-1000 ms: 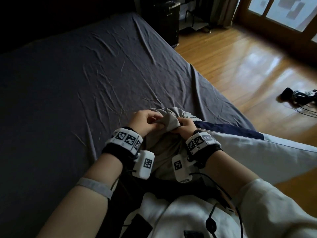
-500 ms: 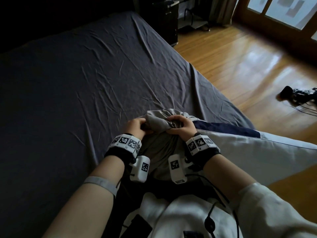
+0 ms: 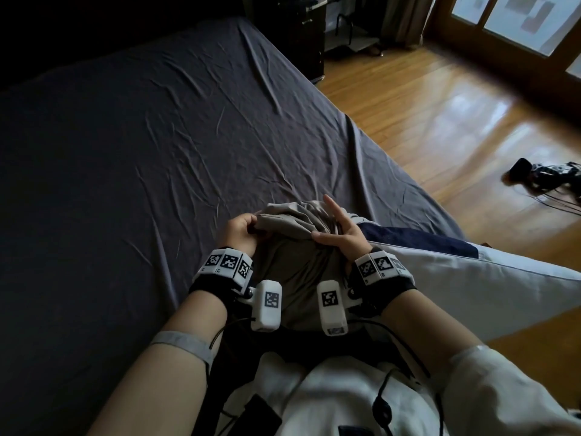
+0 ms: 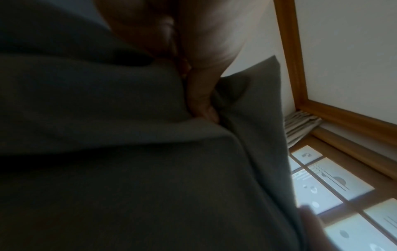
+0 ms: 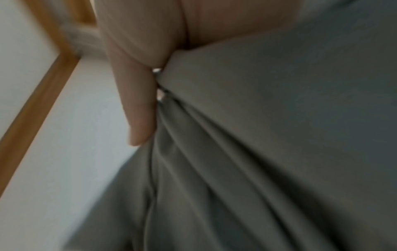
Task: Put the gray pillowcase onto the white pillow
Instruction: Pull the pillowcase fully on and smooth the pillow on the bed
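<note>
The gray pillowcase is bunched up in front of me at the bed's near edge. My left hand grips a fold at its top left corner. My right hand rests on the top right of the bunch, index finger and thumb stretched out straight. The white pillow lies to the right, partly off the bed, its near end hidden behind the pillowcase and my right wrist. In the left wrist view, fingers dig into the gray pillowcase. In the right wrist view, a straight thumb lies along the pillowcase.
A dark gray wrinkled sheet covers the bed ahead and to the left. A navy cloth lies at the pillow's far end. Wooden floor runs along the right, with black gear and cables on it. A dark cabinet stands beyond the bed.
My right hand has let go of the fold it gripped and spread its fingers over the pillowcase. The left hand keeps its grip and has shifted slightly left.
</note>
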